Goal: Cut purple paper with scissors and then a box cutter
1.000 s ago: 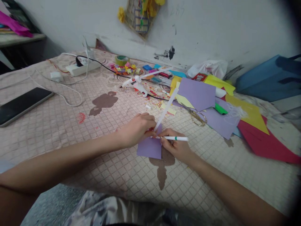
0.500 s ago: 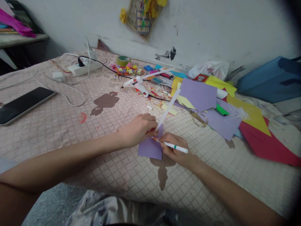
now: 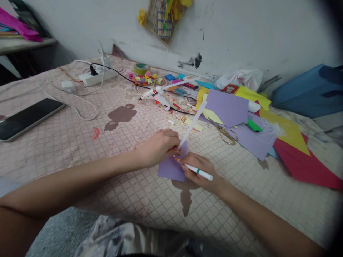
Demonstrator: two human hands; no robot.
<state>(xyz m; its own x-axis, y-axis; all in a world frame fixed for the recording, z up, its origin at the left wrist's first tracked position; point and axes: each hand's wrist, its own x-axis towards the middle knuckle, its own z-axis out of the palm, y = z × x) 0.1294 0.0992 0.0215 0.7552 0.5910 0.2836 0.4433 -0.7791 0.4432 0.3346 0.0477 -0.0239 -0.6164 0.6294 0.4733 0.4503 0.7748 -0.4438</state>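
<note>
My right hand [image 3: 199,171] grips a white marker [image 3: 201,173] with a green band, its tip close to a small purple paper [image 3: 171,169] on the patterned cloth. On the upper part of that paper rests my left hand [image 3: 162,145], fingers closed round the lower end of a translucent white stick [image 3: 192,125] that slants up to the right. The stick's lower tip is hidden by my left fingers, and the marker's tip is partly hard to make out.
Behind my hands lie a white glue gun [image 3: 157,95], paper scraps and green tape [image 3: 142,68]. Scissors [image 3: 228,135] and coloured papers [image 3: 227,107] are on the right. A phone [image 3: 29,117] and a power strip [image 3: 98,76] are on the left.
The marker's rear end has dipped slightly and shifted a little left with my right hand. My left hand keeps its hold on the stick.
</note>
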